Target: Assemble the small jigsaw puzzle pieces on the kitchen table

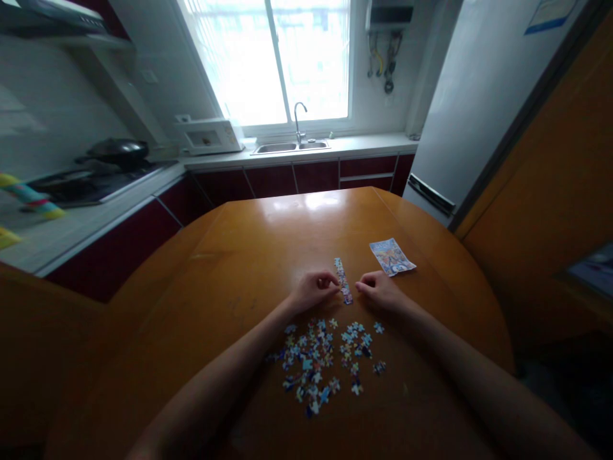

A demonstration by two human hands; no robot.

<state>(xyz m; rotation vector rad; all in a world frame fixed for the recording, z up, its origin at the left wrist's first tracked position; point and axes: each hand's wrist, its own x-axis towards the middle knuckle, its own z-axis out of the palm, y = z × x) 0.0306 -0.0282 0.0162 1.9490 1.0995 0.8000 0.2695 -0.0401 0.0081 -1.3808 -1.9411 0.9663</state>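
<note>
A narrow strip of joined jigsaw puzzle pieces (343, 281) lies on the table, running away from me between my hands. My left hand (313, 291) is closed in a pinch, its fingertips at the strip's left edge; whether a piece is between them is too small to see. To the right of the strip, a small gap apart from it, my right hand (380, 289) rests with thumb and fingers drawn together, and no piece shows in it. Nearer to me, many loose puzzle pieces (306, 364) are spread between my forearms, with a smaller cluster (355, 338) on their right.
A creased printed picture sheet (393, 257) lies beyond my right hand on the wooden table (268, 236). Behind the table are a counter with a sink (278, 148) and a microwave (211, 136). A stove with a wok (119, 152) stands left, a refrigerator (445, 115) right.
</note>
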